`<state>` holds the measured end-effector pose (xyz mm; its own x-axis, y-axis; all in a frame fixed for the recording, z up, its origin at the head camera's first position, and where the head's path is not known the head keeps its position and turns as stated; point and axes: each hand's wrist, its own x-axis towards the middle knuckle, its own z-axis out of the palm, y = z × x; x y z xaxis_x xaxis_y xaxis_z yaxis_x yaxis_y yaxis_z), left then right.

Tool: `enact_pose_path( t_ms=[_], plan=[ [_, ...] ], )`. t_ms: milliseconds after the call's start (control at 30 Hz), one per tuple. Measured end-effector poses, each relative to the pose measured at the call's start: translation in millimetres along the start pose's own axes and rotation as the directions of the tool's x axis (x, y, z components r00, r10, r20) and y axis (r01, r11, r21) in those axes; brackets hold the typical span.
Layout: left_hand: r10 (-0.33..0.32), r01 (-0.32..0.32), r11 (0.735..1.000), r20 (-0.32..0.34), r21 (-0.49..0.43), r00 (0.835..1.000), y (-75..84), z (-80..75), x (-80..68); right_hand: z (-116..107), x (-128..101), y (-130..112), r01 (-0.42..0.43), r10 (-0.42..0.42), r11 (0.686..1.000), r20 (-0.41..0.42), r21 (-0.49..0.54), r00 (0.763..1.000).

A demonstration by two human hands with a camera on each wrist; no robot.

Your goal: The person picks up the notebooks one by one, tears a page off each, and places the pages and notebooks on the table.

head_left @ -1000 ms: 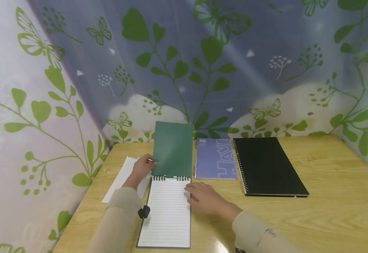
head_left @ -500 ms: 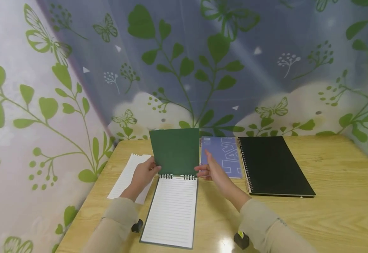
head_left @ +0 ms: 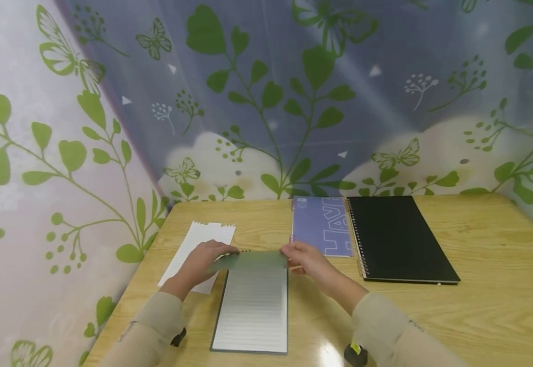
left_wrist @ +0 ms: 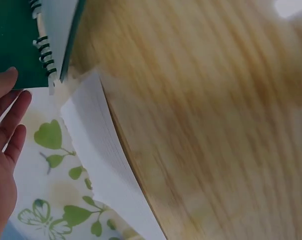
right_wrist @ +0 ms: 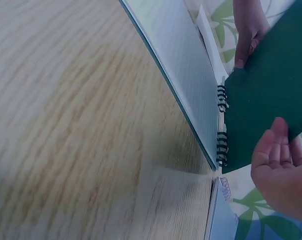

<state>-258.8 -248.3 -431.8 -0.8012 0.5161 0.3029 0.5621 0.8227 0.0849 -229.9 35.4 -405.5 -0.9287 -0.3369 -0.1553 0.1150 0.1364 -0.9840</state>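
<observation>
Head view: both hands, left (head_left: 202, 262) and right (head_left: 305, 257), fingers pinching green cover (head_left: 250, 260) edges, swing it over lined pad (head_left: 252, 311).

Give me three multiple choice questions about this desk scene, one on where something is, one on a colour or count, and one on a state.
1. Where does the loose lined sheet lie?
A. left of the green notepad
B. on the black notebook
C. at the table's right edge

2. How many bound books are on the table?
A. one
B. three
C. five

3. How is the green notepad's cover just now?
A. flat shut on the pages
B. torn off
C. partway folded, held at both sides

Answers:
1. A, the sheet lies on the wood left of the green notepad.
2. B, the green notepad, the purple notebook and the black notebook.
3. C, the left hand and the right hand hold the cover's edges, and lined pages show below it.
</observation>
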Motion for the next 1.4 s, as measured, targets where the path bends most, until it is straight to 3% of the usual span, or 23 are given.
enact_pose_path(
  t_ms=[133,233,433,567,667,800,867,933,1067,1200,1333,1400],
  plan=[
    [0.06,-0.067,0.994,0.075,0.088,0.995,1.8,-0.4,-2.2,2.6,-3.4,7.6,0.014,-0.008,0.992,0.053,-0.123,0.999],
    [0.109,-0.123,0.981,0.092,0.15,0.99,0.4,4.1,-3.7,7.0,-6.1,16.4,0.054,-0.04,0.964,0.059,-0.262,0.997],
    [0.197,-0.228,0.929,0.133,0.291,0.971,0.9,4.9,-7.3,13.7,-9.3,27.6,0.165,-0.103,0.835,0.147,-0.524,0.984],
    [0.23,-0.286,0.891,0.191,0.353,0.954,0.4,4.3,-5.9,16.6,-11.5,30.4,0.21,-0.116,0.723,0.184,-0.658,0.976],
    [0.226,-0.298,0.877,0.226,0.376,0.948,0.2,5.9,-4.4,18.8,-15.2,33.7,0.216,-0.109,0.633,0.19,-0.743,0.976],
    [0.199,-0.285,0.883,0.253,0.373,0.947,2.6,8.6,-3.9,20.8,-17.8,36.0,0.245,-0.096,0.464,0.227,-0.851,0.969],
    [0.174,-0.264,0.893,0.261,0.364,0.95,4.9,10.3,-3.9,21.5,-17.6,35.6,0.261,-0.09,0.377,0.245,-0.889,0.965],
    [0.136,-0.224,0.915,0.268,0.335,0.954,8.5,12.1,-3.4,22.2,-16.8,35.0,0.275,-0.089,0.31,0.26,-0.91,0.962],
    [0.03,-0.099,0.967,0.282,0.233,0.959,17.1,15.4,-0.9,24.0,-14.3,33.2,0.279,-0.094,0.273,0.263,-0.921,0.96],
    [-0.051,0.001,0.985,0.292,0.17,0.955,22.9,17.6,2.8,24.7,-9.7,34.0,0.277,-0.12,0.247,0.254,-0.929,0.96],
    [-0.085,0.04,0.987,0.292,0.156,0.953,23.6,20.8,5.9,23.0,-4.8,35.1,0.262,-0.124,0.251,0.237,-0.932,0.964],
    [-0.098,0.053,0.987,0.301,0.153,0.949,22.6,22.5,8.0,21.2,-2.4,36.2,0.258,-0.126,0.276,0.231,-0.926,0.965]
  ],
)
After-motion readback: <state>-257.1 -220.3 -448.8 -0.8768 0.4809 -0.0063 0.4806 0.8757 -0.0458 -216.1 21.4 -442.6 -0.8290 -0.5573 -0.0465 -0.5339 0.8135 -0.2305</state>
